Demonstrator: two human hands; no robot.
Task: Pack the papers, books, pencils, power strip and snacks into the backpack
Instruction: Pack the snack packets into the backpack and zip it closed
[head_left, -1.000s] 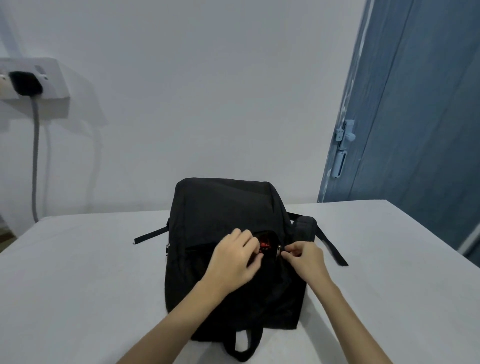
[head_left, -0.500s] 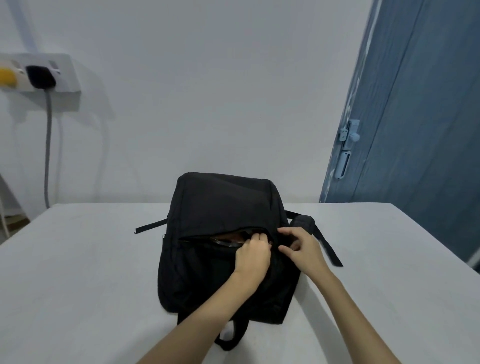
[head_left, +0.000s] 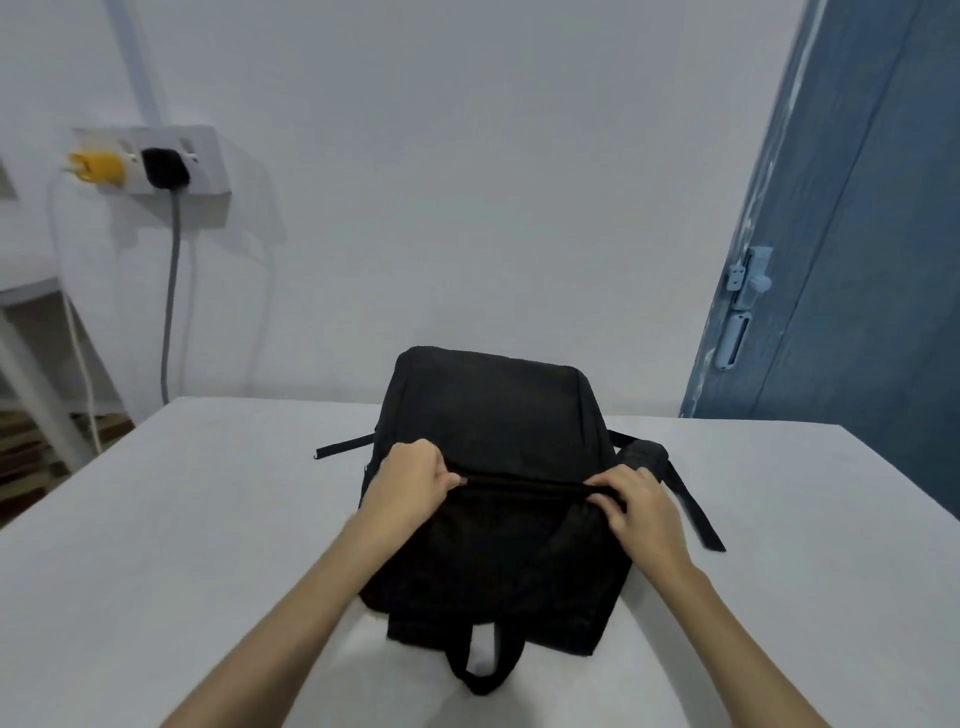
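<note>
The backpack (head_left: 493, 467) lies in the middle of the surface (head_left: 182, 519). The left hand (head_left: 410, 480) is on its left side and the right hand (head_left: 636, 501) on its right side. Behind the surface is the wall, with a socket box (head_left: 156, 161) at left and a door (head_left: 857, 234) at right.

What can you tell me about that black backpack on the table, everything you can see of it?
The backpack is plain black, soft fabric, lying on the white table with its carry loop nearest the person. Loose straps trail out to both sides. A zip line runs across its front and looks closed; nothing inside shows. The left hand pinches one end of that line and the right hand holds the other end.
</note>
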